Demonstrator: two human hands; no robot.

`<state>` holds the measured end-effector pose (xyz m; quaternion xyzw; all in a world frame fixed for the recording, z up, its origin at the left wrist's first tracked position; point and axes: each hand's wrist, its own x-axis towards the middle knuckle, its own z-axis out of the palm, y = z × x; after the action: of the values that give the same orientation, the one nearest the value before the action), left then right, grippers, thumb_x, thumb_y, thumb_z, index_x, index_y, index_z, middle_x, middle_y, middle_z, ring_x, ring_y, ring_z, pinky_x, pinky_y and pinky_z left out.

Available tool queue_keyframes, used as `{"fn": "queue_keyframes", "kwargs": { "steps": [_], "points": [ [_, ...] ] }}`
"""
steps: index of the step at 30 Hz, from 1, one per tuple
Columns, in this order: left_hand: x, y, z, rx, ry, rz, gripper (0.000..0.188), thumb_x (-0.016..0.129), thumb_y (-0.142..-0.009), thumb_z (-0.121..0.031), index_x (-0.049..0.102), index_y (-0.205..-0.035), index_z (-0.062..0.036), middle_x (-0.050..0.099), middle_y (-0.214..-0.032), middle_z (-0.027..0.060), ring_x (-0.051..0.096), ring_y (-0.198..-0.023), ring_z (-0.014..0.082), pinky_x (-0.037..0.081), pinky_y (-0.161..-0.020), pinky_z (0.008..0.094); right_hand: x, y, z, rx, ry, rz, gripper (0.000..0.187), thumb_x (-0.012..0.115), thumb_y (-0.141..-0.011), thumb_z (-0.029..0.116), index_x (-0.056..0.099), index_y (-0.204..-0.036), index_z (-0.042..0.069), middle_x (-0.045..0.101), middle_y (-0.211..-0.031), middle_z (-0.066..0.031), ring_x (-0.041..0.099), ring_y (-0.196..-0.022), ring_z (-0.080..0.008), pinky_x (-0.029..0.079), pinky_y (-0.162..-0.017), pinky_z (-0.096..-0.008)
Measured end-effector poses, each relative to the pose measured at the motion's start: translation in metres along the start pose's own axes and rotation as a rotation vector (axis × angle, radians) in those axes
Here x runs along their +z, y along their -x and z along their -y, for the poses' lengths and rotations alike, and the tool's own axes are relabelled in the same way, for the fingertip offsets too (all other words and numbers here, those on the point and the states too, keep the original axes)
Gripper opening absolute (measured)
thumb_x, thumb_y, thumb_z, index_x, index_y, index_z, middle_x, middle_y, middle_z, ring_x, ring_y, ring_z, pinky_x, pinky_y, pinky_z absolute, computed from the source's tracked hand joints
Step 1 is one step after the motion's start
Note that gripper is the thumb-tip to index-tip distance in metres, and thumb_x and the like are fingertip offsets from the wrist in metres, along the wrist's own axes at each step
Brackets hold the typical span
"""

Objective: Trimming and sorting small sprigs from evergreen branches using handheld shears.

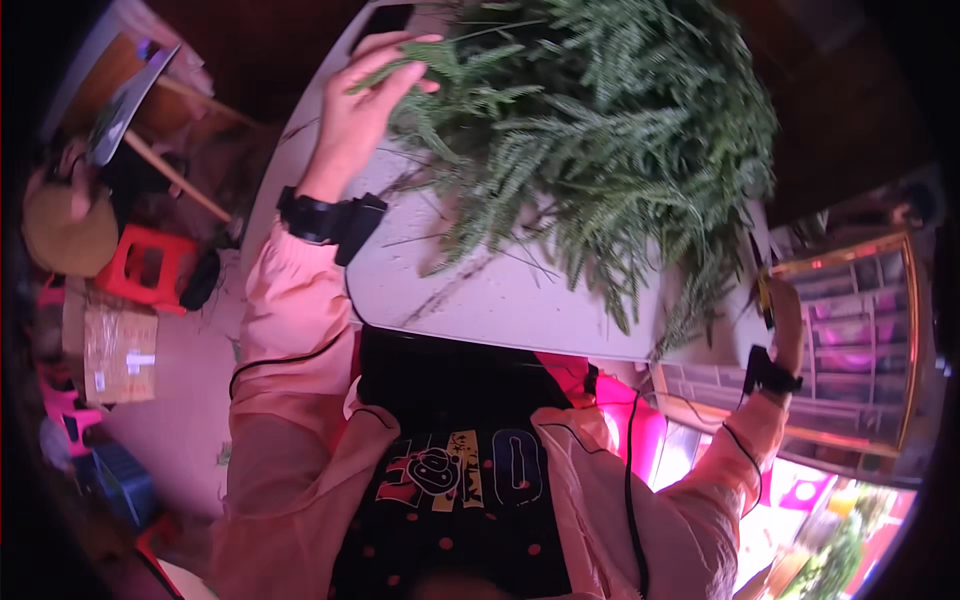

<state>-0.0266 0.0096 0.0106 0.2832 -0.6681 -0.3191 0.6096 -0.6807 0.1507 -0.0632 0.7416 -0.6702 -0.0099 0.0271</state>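
A large heap of feathery green fern-like foliage (620,140) covers the far and right parts of a white table (400,285). At the heap's left edge, my left hand (355,110) is closed on a leafy green sprig (437,60), pinched between thumb and fingers. My right hand (789,315) is at the table's right edge, wrapped round a small hand tool (766,298) with yellow and black parts. Its dark, narrow end points away from me beside the foliage; whether it is shears or scissors I cannot make out.
A dark flat object (390,18) lies at the table's far left edge. On the floor to the left stand a red plastic stool (150,268) and a cardboard box (120,350). A gold-framed lattice panel (855,340) is on the right. A dark cable (632,480) hangs before me.
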Motion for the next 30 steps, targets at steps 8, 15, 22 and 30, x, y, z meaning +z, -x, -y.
{"fn": "queue_keyframes", "kwargs": {
  "steps": [8, 15, 22, 30],
  "points": [
    [-0.006, -0.001, -0.023, 0.074, 0.107, -0.051, 0.016, 0.055, -0.090, 0.000, 0.062, -0.102, 0.0081, 0.056, -0.126, 0.0115, 0.061, -0.082, 0.0130, 0.053, -0.072, 0.0241, -0.140, 0.003, 0.173, -0.068, -1.987, -0.073, 0.060, 0.059, -0.085, 0.029, 0.040, -0.132, -0.003, 0.054, -0.108, -0.0106, 0.054, -0.093, -0.0200, 0.052, -0.069, -0.0334],
    [-0.014, 0.003, -0.025, 0.012, 0.109, -0.052, 0.021, 0.051, -0.090, 0.002, 0.061, -0.109, 0.0065, 0.055, -0.128, 0.0162, 0.059, -0.084, 0.0134, 0.050, -0.071, 0.0263, -0.198, -0.077, 0.318, -0.360, -1.673, 0.416, 0.061, 0.054, -0.080, 0.020, 0.039, -0.129, -0.014, 0.061, -0.099, -0.0184, 0.061, -0.081, -0.0244, 0.051, -0.073, -0.0358],
    [-0.012, 0.000, -0.034, 0.200, -0.059, -0.175, 0.021, 0.052, -0.090, 0.002, 0.060, -0.109, 0.0061, 0.057, -0.121, 0.0142, 0.058, -0.079, 0.0136, 0.049, -0.072, 0.0254, -0.199, -0.142, 0.392, -0.455, -1.464, 0.581, 0.051, 0.050, -0.082, 0.016, 0.046, -0.125, -0.011, 0.062, -0.098, -0.0135, 0.060, -0.084, -0.0194, 0.048, -0.077, -0.0296],
    [-0.020, 0.001, -0.029, 0.025, 0.005, -0.140, 0.023, 0.053, -0.089, 0.003, 0.060, -0.110, 0.0069, 0.054, -0.119, 0.0139, 0.059, -0.083, 0.0152, 0.049, -0.072, 0.0267, -0.169, -0.183, 0.397, -0.535, -1.445, 0.673, 0.050, 0.052, -0.082, 0.016, 0.048, -0.125, -0.009, 0.062, -0.094, -0.0078, 0.058, -0.081, -0.0144, 0.046, -0.075, -0.0255]
  ]
}}
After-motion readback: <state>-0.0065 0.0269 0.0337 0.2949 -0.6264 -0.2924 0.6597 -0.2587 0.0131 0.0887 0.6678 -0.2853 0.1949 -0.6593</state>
